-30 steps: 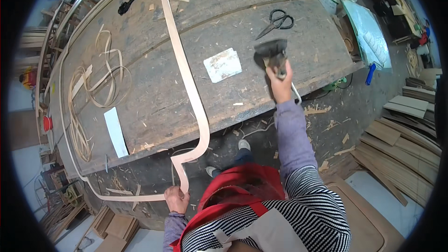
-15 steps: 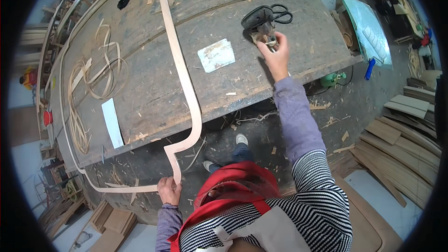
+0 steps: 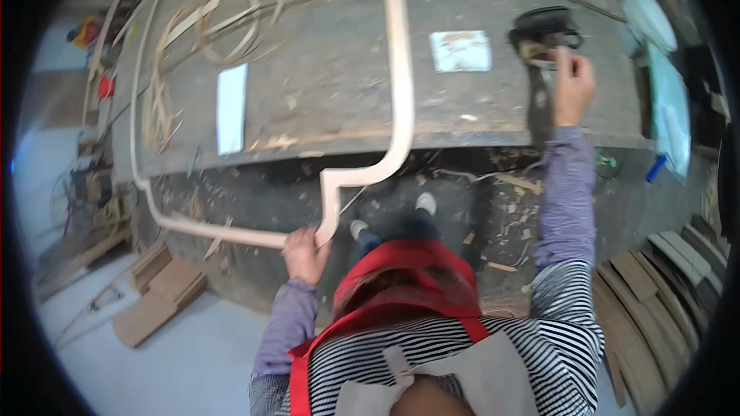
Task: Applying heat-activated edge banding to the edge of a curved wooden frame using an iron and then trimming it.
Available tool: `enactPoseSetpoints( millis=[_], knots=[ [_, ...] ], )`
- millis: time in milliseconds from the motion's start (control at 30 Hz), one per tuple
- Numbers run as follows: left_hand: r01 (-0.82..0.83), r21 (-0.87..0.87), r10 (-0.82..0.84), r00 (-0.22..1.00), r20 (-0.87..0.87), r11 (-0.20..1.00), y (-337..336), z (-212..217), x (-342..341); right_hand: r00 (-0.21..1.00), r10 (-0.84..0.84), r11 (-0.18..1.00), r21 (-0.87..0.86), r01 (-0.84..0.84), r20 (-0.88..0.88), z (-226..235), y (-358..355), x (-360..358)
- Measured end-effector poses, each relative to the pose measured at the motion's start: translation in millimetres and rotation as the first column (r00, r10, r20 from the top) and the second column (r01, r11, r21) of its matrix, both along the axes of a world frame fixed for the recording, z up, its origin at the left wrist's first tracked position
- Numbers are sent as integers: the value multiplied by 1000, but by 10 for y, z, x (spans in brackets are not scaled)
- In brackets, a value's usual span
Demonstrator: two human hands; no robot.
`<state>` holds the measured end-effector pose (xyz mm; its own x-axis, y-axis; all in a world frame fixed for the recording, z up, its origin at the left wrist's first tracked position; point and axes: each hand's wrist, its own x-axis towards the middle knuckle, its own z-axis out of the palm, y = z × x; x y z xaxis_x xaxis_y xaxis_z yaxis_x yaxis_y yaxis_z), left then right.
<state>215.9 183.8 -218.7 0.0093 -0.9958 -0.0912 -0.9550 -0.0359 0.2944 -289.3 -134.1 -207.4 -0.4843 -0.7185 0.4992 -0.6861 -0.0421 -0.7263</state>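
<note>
My left hand (image 3: 306, 254) is closed around a corner of a pale wooden frame (image 3: 399, 100), a curved, stepped strip that rests across the workbench and sticks out over its front edge. My right hand (image 3: 574, 86) is over the bench at the right, fingertips pinched together. Motion blur hides what they hold, if anything. Right beside those fingertips is a dark rounded object (image 3: 542, 21) with a brownish part at its lower side; its kind is unclear. A whitish, stained rectangular piece (image 3: 460, 52) lies between the frame and this object.
Coiled thin wooden strips (image 3: 159, 100) and a pale blue-white rectangular sheet (image 3: 231, 109) lie on the workbench (image 3: 331, 62) at left. A white round container (image 3: 647, 17) stands at the far right. Stacked boards (image 3: 640, 300) fill the lower right; brown panels (image 3: 166, 293) lie lower left.
The whole view has swung, so the bench appears shifted right and upward. My right hand has drawn slightly rightward from the brownish part of the dark object. My left hand keeps its grip.
</note>
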Motion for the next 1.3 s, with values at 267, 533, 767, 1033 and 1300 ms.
enactPoseSetpoints(
  millis=[267, 533, 767, 1033, 1300],
  knots=[
    [-96, -1, 96, 993, -62, 995, 4, 0, 18, 994, -32, 997, 76, 24, 106, 13, -6, -24],
    [-67, -122, 48, 987, -151, 990, 222, 286, 324, 985, -104, 993, -35, 109, 135, 142, 359, 161],
    [-13, -86, -23, 913, -406, 996, 653, 336, 1167, 793, 197, 939, 122, -322, 577, -258, 2225, 1675],
    [280, 73, -212, 850, -482, 957, 1011, 496, 2455, 408, 208, 609, 209, -765, 889, -1421, 3928, 4600],
    [438, 191, -344, 857, -383, 879, 810, 672, 3012, 14, 123, 775, -87, -626, 992, -1538, 4301, 5774]
  ],
)
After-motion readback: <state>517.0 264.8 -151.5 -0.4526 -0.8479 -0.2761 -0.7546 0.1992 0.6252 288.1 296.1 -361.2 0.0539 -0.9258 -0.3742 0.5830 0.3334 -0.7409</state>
